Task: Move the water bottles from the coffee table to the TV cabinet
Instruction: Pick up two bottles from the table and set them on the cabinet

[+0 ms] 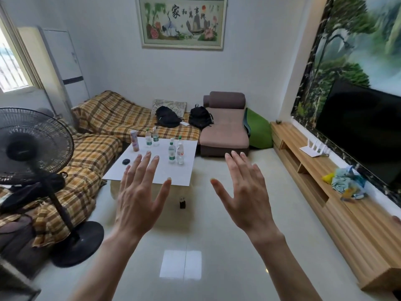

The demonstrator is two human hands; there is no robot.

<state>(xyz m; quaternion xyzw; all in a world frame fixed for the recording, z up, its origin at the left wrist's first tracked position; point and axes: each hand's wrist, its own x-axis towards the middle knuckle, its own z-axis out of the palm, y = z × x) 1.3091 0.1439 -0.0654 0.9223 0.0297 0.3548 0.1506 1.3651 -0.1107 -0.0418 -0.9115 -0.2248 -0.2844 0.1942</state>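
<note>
Standing upright on the white bench (173,177): four bottles (171,152), pink can (134,140) and dark object (125,161) nearby. Cabinet (338,192) at right, holding router (313,147), crumpled bag (347,183). Left hand (138,198), right hand (245,192): fingers spread, holding nothing.

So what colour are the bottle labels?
Mostly green on the bottles; one label looks reddish. Head view, the only one.

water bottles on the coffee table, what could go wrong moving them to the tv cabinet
The water bottles stand upright in tight pairs, so gripping one could topple its neighbour. The pink can stands beside the far pair and might get knocked. On the TV cabinet, crumpled bags and a white router narrow the landing spots.
</note>
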